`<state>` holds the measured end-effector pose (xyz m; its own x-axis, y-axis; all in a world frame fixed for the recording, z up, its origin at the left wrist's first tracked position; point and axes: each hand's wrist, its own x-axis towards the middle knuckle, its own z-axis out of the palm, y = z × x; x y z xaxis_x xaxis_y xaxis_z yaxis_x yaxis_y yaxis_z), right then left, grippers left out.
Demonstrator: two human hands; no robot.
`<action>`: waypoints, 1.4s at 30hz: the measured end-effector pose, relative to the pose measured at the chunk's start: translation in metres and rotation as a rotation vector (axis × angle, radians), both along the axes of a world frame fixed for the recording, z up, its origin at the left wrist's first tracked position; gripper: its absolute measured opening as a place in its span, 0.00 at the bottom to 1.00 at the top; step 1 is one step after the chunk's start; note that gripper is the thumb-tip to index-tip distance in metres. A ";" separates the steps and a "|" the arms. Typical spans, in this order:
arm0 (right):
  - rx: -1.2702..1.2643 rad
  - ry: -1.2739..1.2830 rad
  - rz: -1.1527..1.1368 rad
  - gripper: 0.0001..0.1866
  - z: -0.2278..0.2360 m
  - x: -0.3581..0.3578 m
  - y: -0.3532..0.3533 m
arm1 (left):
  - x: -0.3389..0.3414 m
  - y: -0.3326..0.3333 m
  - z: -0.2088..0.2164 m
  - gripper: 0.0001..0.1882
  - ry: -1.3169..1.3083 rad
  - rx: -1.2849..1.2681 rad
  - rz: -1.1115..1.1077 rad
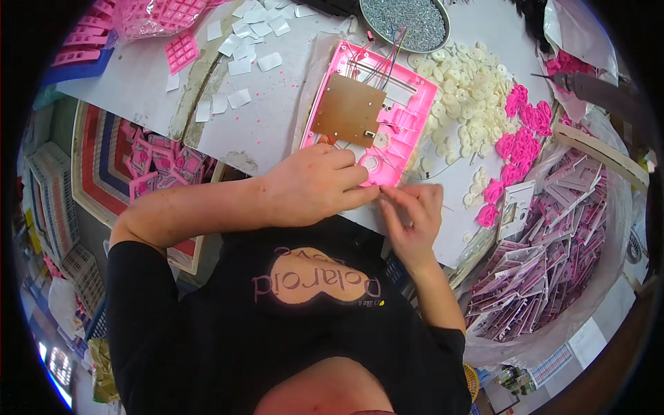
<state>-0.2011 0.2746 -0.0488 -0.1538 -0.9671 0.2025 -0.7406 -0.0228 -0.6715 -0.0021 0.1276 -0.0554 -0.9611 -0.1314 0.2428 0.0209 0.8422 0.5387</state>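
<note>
A pink plastic housing (413, 117), open side up, lies tilted on the table in front of me. A brown circuit board (348, 111) sits inside it, and thin coloured wires (395, 59) stick out at its far end. My left hand (315, 183) reaches over the near left corner of the housing, its fingers curled and closed. By the near edge, my right hand (417, 225) pinches with thumb and forefinger, touching the left fingertips. What lies between the fingertips is too small to make out.
Right of the housing spread cream discs (460, 90) and pink rosette-shaped parts (519, 149). A metal bowl of screws (404, 24) stands at the back. White squares (259, 28) lie far left. A power screwdriver (588, 86) and a large bag of flat pink parts (546, 256) are at right.
</note>
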 end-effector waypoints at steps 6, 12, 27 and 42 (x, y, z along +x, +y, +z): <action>0.047 0.338 0.133 0.24 0.010 0.003 0.012 | -0.004 0.005 0.006 0.24 -0.035 -0.062 0.006; 0.319 0.015 0.208 0.13 0.054 -0.021 -0.036 | -0.004 0.006 0.007 0.24 -0.037 -0.060 0.029; 0.283 0.222 -0.095 0.12 0.023 -0.004 -0.168 | -0.002 -0.029 0.010 0.16 0.028 0.283 0.209; 0.138 -0.315 -0.189 0.07 0.015 -0.007 -0.152 | -0.015 -0.138 0.009 0.12 0.113 0.055 0.482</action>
